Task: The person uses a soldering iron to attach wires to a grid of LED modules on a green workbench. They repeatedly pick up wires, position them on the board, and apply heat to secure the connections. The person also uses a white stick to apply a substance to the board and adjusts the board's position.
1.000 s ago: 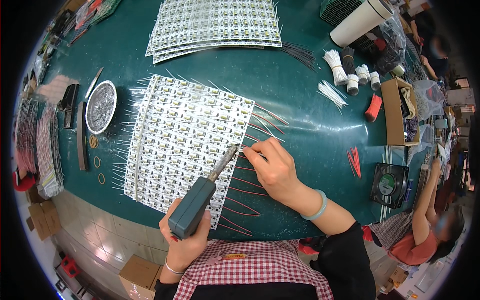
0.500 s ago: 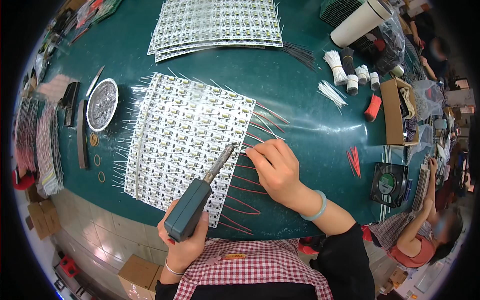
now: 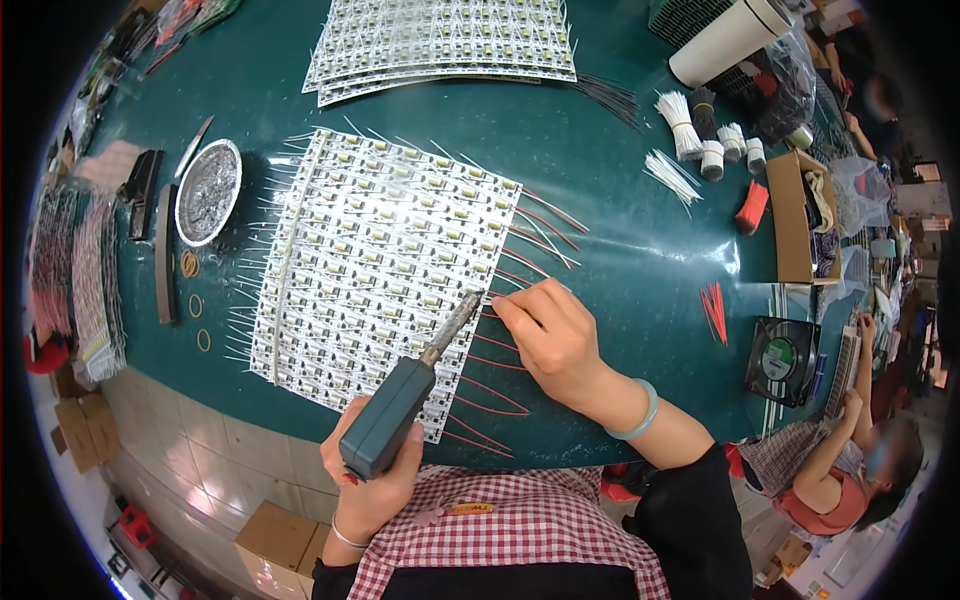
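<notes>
A white circuit board panel [image 3: 385, 250] covered with rows of small components lies on the bench in front of me. Red wires [image 3: 497, 363] stick out along its right edge, and white wires fringe its left side. My left hand [image 3: 378, 492] is wrapped round the dark green body of a soldering iron [image 3: 388, 418], whose tip meets the board's right edge. Right beside that tip, my right hand [image 3: 555, 335] pinches a thin wire at the board's edge. Most of that wire is hidden behind the fingers, so its colour is unclear.
A stack of similar panels [image 3: 440, 50] lies at the back. Left stands a foil-lined bowl [image 3: 209, 195] by rubber bands [image 3: 196, 305]. To the right are wire bundles [image 3: 680, 125], loose red wires [image 3: 713, 312], a cardboard box [image 3: 793, 225] and a fan [image 3: 783, 360]. A co-worker sits far right.
The whole view has shifted slightly. The iron's tip and my right fingers stay together at nearly the same place on the board's right edge, with the iron a touch closer to the fingers.
</notes>
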